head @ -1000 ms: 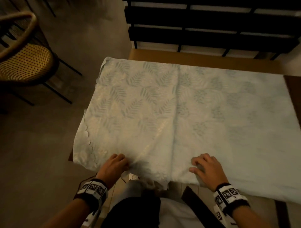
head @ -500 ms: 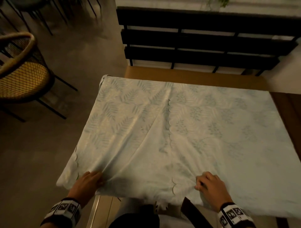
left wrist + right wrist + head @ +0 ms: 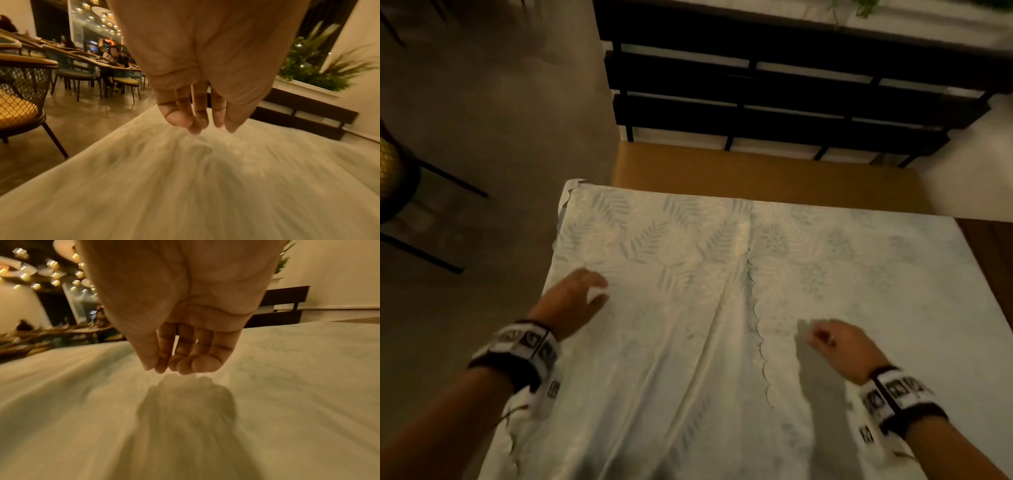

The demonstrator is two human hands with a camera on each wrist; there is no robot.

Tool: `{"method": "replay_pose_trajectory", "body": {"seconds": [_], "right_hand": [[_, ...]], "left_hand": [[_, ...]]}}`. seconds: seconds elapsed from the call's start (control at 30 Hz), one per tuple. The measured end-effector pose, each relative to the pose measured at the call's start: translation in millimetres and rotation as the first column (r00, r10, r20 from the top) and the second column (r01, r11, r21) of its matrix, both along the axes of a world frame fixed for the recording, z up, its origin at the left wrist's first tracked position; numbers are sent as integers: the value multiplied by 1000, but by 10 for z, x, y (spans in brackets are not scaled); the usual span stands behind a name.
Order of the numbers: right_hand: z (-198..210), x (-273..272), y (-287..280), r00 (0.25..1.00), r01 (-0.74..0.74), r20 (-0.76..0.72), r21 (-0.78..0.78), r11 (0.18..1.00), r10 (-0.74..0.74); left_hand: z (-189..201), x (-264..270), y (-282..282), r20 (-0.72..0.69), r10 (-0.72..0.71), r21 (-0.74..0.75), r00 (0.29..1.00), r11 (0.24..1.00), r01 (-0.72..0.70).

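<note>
The cloth lies spread on the table, filling the head view from centre to 6 o'clock. Its scalloped edge runs from centre toward 6.

The left hand hangs over the cloth at 9 o'clock. Its fingers are loosely curled and grip nothing, and contact with the cloth cannot be told.

The right hand hovers at 4 o'clock. Its fingers are relaxed and empty, above its shadow.

A chair stands at 9 o'clock, well apart.
</note>
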State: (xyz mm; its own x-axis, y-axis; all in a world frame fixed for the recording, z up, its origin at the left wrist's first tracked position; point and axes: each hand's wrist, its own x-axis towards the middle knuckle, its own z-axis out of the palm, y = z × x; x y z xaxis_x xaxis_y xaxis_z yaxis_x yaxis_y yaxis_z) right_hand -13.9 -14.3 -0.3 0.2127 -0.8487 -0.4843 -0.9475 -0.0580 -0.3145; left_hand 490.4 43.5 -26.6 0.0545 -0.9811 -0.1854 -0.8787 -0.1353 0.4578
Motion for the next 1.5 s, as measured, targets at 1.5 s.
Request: {"method": "replay_pose_trajectory", "body": {"seconds": [1.5], "right_hand": [[-272,-408,2425,993,-118,45,123,985,114]], "left_hand": [[-128,-555,2811,50,-422,187,905,894,406]]}}
